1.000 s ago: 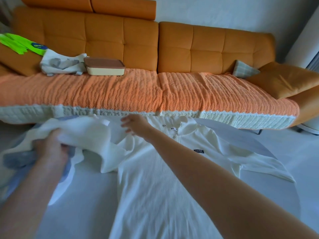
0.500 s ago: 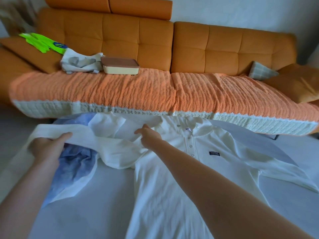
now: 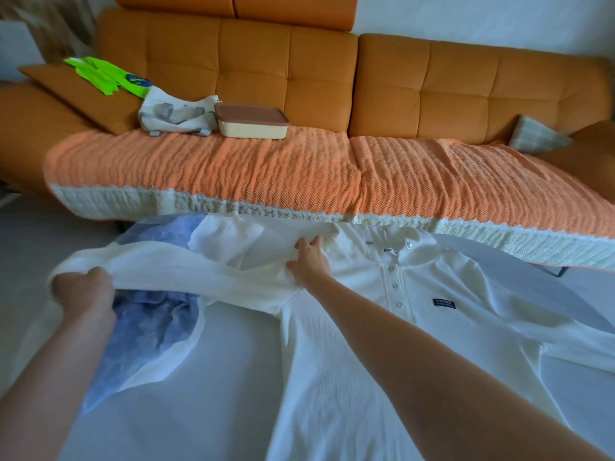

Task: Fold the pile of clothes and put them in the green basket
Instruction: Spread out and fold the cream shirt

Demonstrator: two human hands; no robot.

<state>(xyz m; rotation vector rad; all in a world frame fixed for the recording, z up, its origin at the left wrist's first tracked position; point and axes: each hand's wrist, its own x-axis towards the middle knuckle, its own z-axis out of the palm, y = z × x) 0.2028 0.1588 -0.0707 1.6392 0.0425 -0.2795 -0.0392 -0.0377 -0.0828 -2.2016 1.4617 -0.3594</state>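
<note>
A white long-sleeved polo shirt [image 3: 366, 344] lies front up on a white table [image 3: 233, 377], collar toward the sofa. My left hand [image 3: 85, 291] grips the end of its left-side sleeve [image 3: 186, 277], stretched out to the left above the table. My right hand [image 3: 311, 261] presses on the shirt at that sleeve's shoulder, fingers spread. A crumpled blue and white garment [image 3: 149, 321] lies under the stretched sleeve. No green basket is in view.
An orange sofa [image 3: 332, 78] with an orange knitted cover [image 3: 299, 171] runs behind the table. On it sit a cream box with a brown lid [image 3: 251, 123], a white cloth bag [image 3: 176, 116], a bright green item [image 3: 106, 76] and a checked cushion [image 3: 535, 134].
My left hand has drawn the sleeve out to the left and straightened it. My right hand has stayed at the shirt's shoulder. The blue garment has come more into sight.
</note>
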